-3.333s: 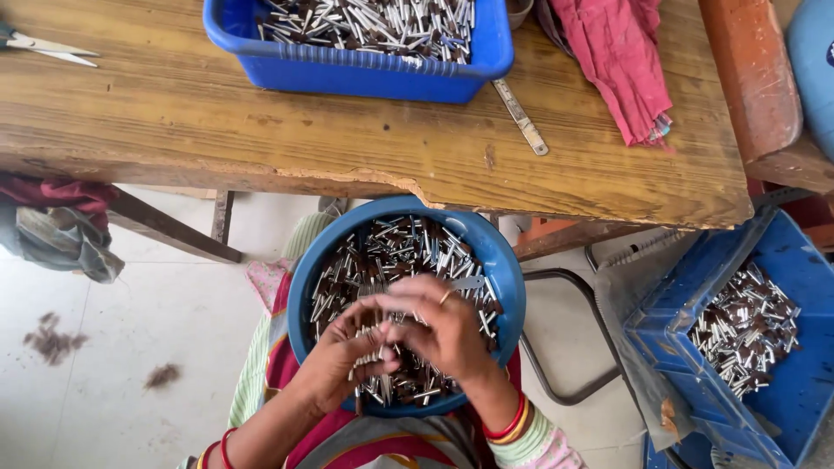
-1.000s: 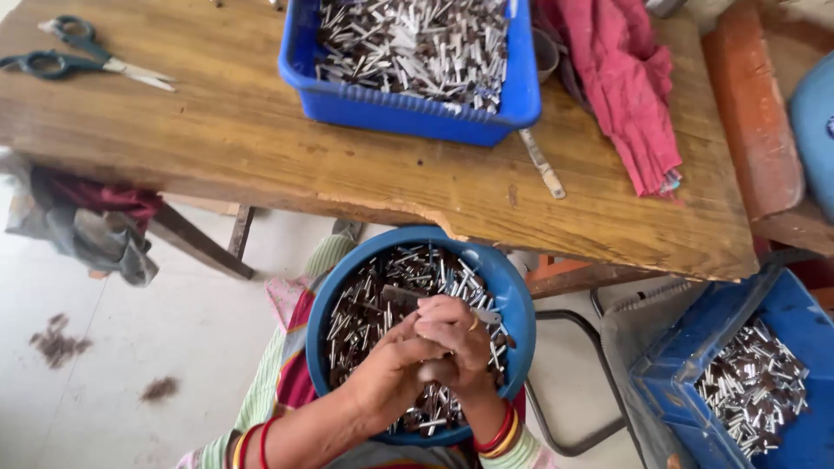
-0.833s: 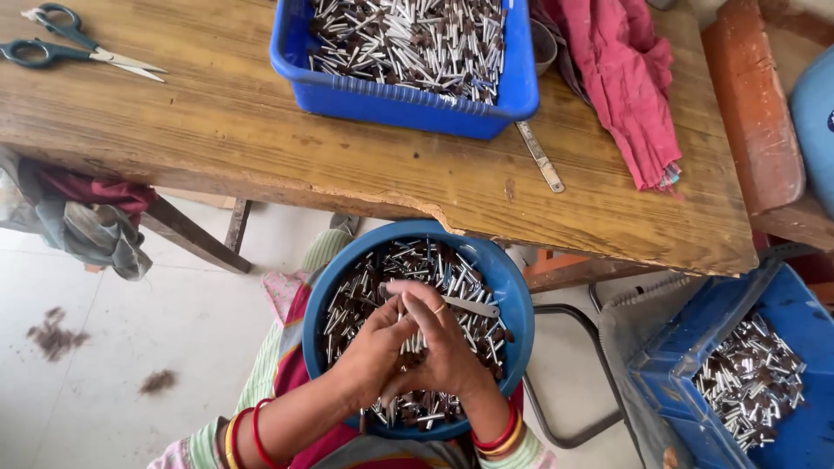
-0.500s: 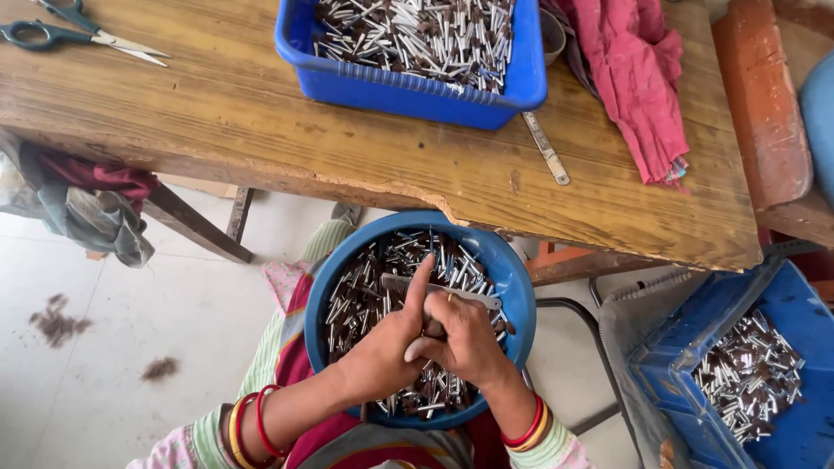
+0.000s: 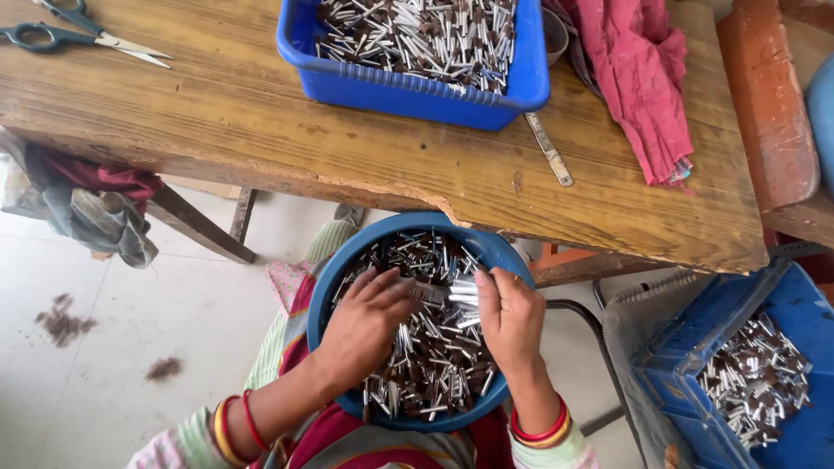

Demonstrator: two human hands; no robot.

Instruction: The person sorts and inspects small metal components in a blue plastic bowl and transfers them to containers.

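Small brush piece (image 5: 427, 293) lies crosswise near the far rim of the round blue bowl (image 5: 343, 269), pinched between left hand (image 5: 363, 326) fingertips and right hand (image 5: 511, 317), which also clasps a silver bundle.

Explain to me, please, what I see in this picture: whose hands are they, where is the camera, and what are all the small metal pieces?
The camera sits on a person's head and looks down, so both hands are that person's own. The left hand and right hand together hold a small bundle of brush tips, thin metal pieces with dark tufts, over a round blue bowl full of them on the lap. Ahead stands a wooden table with a blue tray of the same pieces, scissors and a red cloth. A blue crate holds more.
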